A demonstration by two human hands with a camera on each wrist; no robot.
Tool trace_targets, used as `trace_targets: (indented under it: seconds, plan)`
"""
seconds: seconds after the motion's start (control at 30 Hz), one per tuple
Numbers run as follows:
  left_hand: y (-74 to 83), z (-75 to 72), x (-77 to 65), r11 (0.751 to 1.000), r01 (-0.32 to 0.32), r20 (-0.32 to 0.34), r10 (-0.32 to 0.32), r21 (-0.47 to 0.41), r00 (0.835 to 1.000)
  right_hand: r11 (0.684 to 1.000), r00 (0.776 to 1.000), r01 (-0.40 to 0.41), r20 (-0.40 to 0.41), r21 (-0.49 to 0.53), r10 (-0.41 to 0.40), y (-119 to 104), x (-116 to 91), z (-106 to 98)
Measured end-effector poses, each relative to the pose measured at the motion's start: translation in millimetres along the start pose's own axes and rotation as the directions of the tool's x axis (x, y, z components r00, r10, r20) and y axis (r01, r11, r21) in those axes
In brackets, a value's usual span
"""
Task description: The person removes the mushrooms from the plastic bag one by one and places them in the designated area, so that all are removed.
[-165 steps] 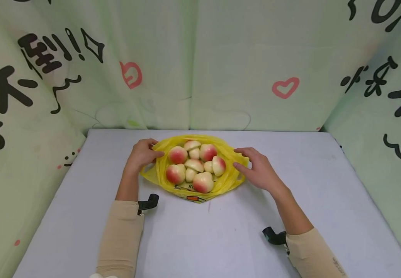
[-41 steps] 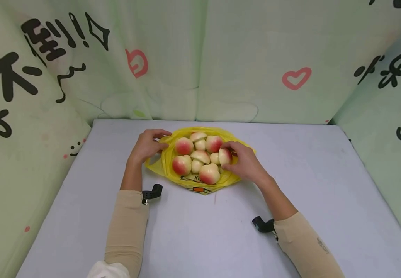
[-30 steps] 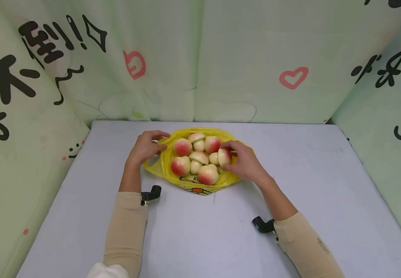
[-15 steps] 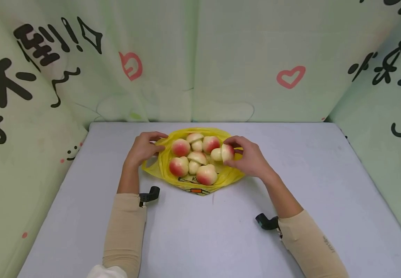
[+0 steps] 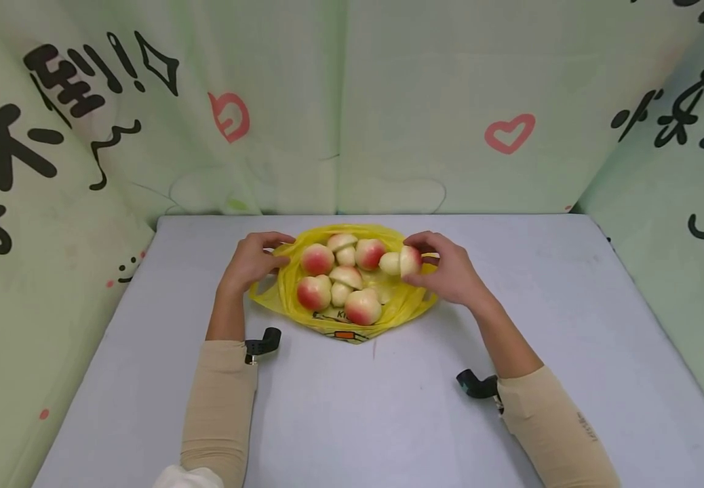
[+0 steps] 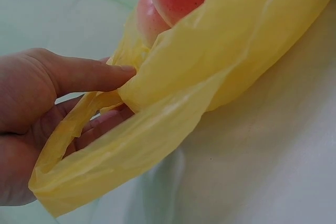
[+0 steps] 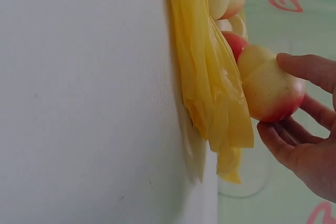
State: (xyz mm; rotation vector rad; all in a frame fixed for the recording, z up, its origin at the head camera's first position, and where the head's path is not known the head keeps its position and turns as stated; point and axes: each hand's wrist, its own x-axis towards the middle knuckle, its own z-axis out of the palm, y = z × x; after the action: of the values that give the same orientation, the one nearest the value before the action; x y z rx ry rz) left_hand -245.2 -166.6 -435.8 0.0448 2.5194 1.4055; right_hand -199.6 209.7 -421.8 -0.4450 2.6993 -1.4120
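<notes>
Right hand (image 5: 452,271), the nearer, pinches 1 cream-and-red mushroom-shaped piece (image 5: 403,261) at the right of the yellow plastic bag (image 5: 402,308), stem (image 5: 390,263) pointing bag-inward; left hand (image 5: 253,261) pinches its left edge.

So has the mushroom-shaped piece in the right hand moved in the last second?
Yes. In the head view, the mushroom-shaped piece has shifted to the person's right and slightly up, closer to the red heart on the curtain.

Pale green cloth walls (image 5: 413,81) on three sides, bold black characters (image 5: 3,163), red heart outline (image 5: 506,150), pale whitish tabletop (image 5: 358,413), soft light.
</notes>
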Motion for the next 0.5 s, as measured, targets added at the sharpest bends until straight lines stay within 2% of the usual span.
trace_targets:
  seconds: [0.5]
  plan:
    - [-2.4,-0.3,1.6,1.0,-0.002,0.001,0.002,0.008,1.0,0.995,0.998,-0.027,-0.055,0.093,0.032,11,3,-19]
